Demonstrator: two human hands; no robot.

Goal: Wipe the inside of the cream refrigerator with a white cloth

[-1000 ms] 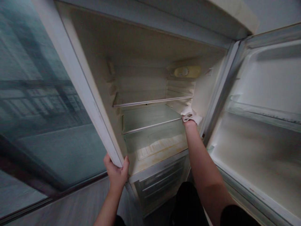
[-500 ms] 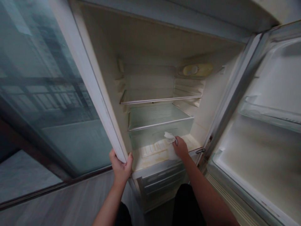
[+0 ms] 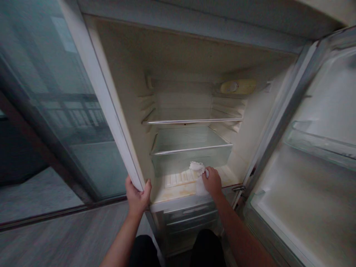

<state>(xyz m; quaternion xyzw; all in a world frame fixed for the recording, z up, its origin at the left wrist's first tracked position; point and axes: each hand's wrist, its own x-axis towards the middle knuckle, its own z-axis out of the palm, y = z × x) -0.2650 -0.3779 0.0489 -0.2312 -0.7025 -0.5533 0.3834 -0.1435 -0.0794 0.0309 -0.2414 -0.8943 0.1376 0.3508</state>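
An open refrigerator stands before me. My left hand is wrapped round the lower left edge of its cabinet, the thumb on the inner side. Over the stained, ribbed compartment floor, my right hand is closed on a crumpled white tissue. Part of the tissue sticks out past the fingers and part hangs toward the front edge. Just behind the tissue is a clear drawer; whether the tissue touches it I cannot tell.
A glass shelf spans the cabinet above the drawer, with a yellowish lamp cover at the upper right. The refrigerator door, with a clear door shelf, is swung out to the right. On the left is a glass sliding door.
The camera view has shifted slightly. My right hand and the tissue appear a little further left over the compartment floor. My left hand still holds the cabinet edge.
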